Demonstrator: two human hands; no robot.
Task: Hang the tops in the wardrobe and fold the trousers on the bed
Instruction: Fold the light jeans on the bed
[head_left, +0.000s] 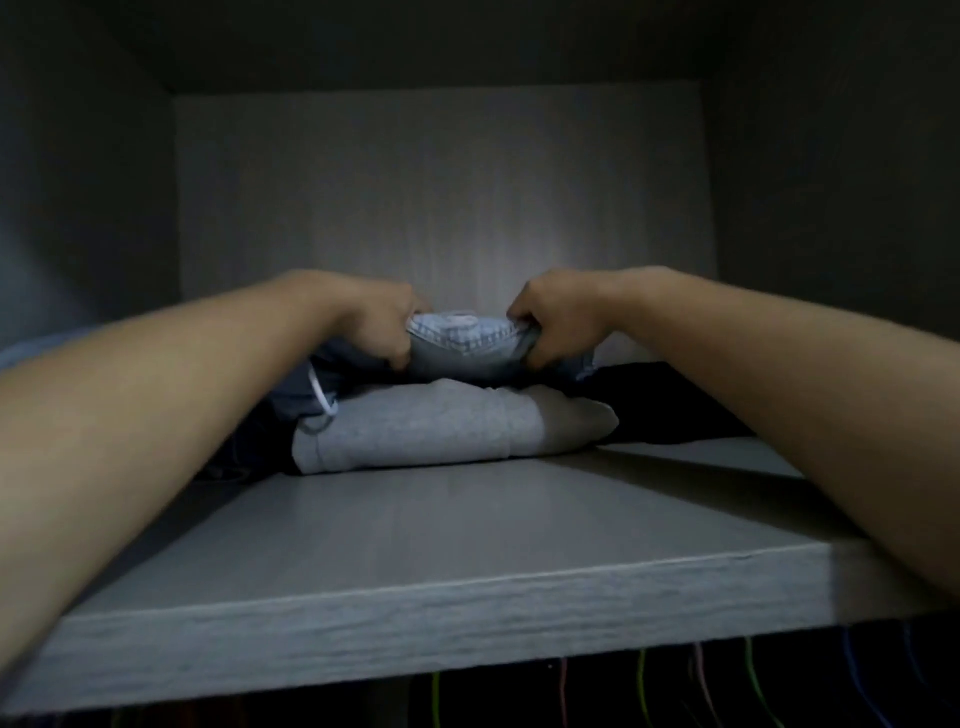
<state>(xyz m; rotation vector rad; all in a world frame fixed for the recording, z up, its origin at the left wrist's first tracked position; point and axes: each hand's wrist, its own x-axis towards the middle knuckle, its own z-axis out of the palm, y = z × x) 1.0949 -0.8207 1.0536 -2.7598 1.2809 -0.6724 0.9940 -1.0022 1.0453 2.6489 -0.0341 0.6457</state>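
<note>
Nearest is the thick front edge of the grey wooden shelf, and in the dark below it show the thin tops of coloured hangers. 2 bare forearms reach in over the board, 1 from each side.

Further in, a folded pair of grey trousers lies flat on the shelf, with a white cord looping out at its left end. Dark clothes lie just beside it. A folded pair of jeans sits on top of the grey pair, towards the back of the shelf.

Both hands are on the jeans. The left hand holds the left end and the right hand holds the right end. The fingers are curled down and clamped on the denim, but how the thumbs lie cannot be told. Behind everything stands the pale back panel.

The jeans are probably the heavier, stiffer bundle here. Denim keeps a fold fairly well and is rough enough not to slip, and nothing about it is fragile. A grip at 1 end only would likely let the layers fan open, so taking both ends and pinching all the layers together looks the sound hold. The grey pair beneath looks soft and light, and may drag along if the jeans are slid rather than lifted
</note>
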